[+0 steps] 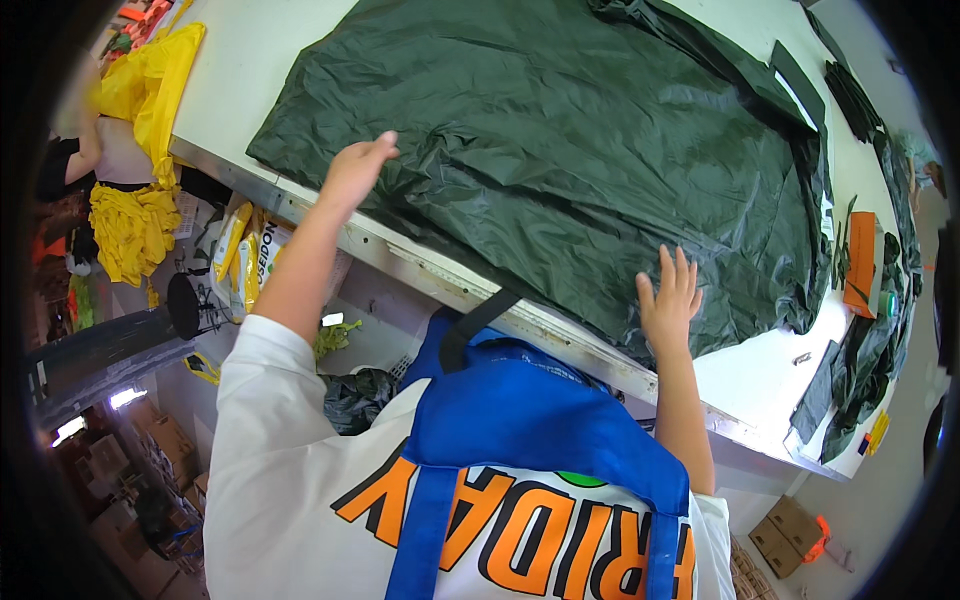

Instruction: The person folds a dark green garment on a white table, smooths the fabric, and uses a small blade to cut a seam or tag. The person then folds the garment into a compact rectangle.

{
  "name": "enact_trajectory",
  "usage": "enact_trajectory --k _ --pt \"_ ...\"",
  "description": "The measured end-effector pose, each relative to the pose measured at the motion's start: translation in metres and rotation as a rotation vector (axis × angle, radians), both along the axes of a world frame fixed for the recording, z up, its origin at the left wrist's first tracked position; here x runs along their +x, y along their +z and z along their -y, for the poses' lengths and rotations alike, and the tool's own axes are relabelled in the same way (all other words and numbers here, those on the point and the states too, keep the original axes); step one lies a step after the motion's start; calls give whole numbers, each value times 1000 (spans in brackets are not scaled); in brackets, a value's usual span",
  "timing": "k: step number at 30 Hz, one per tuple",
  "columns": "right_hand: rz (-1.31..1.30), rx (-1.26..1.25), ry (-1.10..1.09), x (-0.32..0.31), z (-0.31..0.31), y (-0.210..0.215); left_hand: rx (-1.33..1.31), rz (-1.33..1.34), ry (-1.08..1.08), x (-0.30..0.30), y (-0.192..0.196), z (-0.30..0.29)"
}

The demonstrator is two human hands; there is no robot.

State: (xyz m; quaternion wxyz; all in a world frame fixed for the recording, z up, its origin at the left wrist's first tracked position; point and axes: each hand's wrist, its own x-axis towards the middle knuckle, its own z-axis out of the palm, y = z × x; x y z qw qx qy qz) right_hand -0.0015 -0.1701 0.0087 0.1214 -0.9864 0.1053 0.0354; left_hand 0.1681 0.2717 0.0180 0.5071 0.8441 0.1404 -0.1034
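Note:
A large dark green, crinkled, shiny cloth piece (560,130) is spread over the white table, its near edge along the table's front. It has long folds across the middle and a doubled band at the far right. My left hand (362,168) is at its left part, seen from the side, fingers stretched to the right with nothing visible in them. Whether it presses on the cloth I cannot tell. Over the near right part, my right hand (670,305) lies with fingers spread on the cloth. A dark strap (475,328) hangs across the table's front edge.
The white table (735,385) has a worn front edge. At its right stand an orange box (862,262) and more dark green cloth (865,375). Yellow cloth (150,90) hangs at the left near another person's arm (88,140). Cardboard boxes (785,535) sit on the floor.

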Motion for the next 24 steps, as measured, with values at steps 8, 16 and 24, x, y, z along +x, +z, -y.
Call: enact_trajectory --k 8,16,24 --pt "-212 -208 -121 -7 4 -24 241 166 -77 77 -36 60" --pt "-102 -84 -116 -17 28 -40 -109 50 219 54 -30 29" --pt "172 -248 -38 -158 113 -26 375 -27 756 -23 -64 -94"
